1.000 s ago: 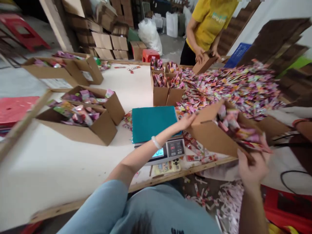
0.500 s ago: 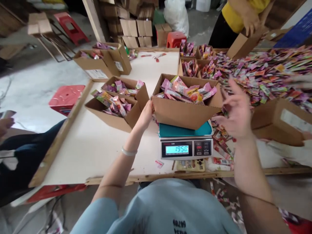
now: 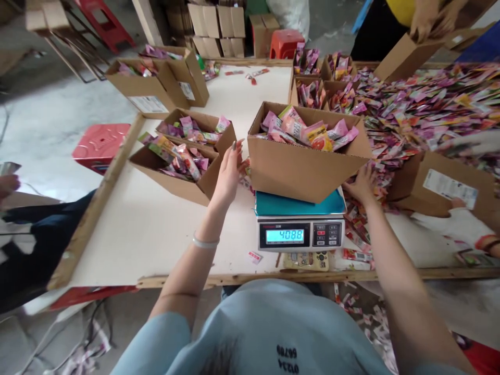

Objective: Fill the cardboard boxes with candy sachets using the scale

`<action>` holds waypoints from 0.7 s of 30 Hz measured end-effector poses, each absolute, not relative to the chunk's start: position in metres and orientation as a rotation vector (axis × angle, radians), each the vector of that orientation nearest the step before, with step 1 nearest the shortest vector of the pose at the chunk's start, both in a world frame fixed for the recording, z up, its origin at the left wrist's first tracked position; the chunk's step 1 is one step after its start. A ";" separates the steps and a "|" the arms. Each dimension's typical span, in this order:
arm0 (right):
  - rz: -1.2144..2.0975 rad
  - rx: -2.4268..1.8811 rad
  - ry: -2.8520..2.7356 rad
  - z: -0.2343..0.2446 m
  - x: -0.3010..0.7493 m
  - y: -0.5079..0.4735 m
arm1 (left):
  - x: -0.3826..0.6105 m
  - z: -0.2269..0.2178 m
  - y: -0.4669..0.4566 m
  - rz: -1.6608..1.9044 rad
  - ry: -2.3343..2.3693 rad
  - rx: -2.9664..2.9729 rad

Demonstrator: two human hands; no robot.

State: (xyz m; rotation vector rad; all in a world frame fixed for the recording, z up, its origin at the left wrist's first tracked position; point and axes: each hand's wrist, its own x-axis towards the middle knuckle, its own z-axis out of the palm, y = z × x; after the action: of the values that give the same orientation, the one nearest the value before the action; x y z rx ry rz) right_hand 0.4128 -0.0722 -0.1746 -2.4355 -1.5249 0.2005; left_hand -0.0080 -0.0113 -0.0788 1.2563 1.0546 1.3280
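Note:
An open cardboard box (image 3: 289, 169) filled with small candy packets (image 3: 295, 126) rests on the teal top of a digital scale (image 3: 300, 234). The lit display reads about 408.8. Just left of the box is my left hand (image 3: 229, 174), open, its fingers stretched upward and apart from the box wall. Low at the box's right side, my right hand (image 3: 362, 185) is open with fingers spread; whether it touches the cardboard I cannot tell. Two more filled boxes (image 3: 172, 174) stand together left of my left hand.
Loose packets (image 3: 425, 107) heap across the table's right. Several filled boxes stand at the back. A co-worker's gloved arm (image 3: 455, 224) reaches to a tilted labelled box (image 3: 445, 182). Another person's hands (image 3: 425, 21) hold a box at the back right. A red stool (image 3: 102, 140) stands left.
My right hand has come down from above the packets to the box's lower right side. My left hand has let go of the box edge. The display went from about 195.0 to 408.8.

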 end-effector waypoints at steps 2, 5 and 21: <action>0.139 -2.532 -1.477 -0.181 0.410 -0.071 | -0.014 -0.072 -0.014 1.305 1.063 1.203; 0.018 -2.586 -1.435 -0.185 0.411 -0.076 | -0.018 -0.064 -0.017 1.293 1.096 1.185; 0.042 -2.718 -1.706 -0.144 0.436 -0.103 | -0.007 -0.075 -0.017 1.301 1.054 1.179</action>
State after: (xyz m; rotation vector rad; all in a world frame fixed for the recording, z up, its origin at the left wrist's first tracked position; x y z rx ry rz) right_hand 0.4356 -0.1027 -0.1436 -2.7181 -1.7056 0.0419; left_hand -0.0068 -0.0174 -0.0755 1.1788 1.0537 1.3014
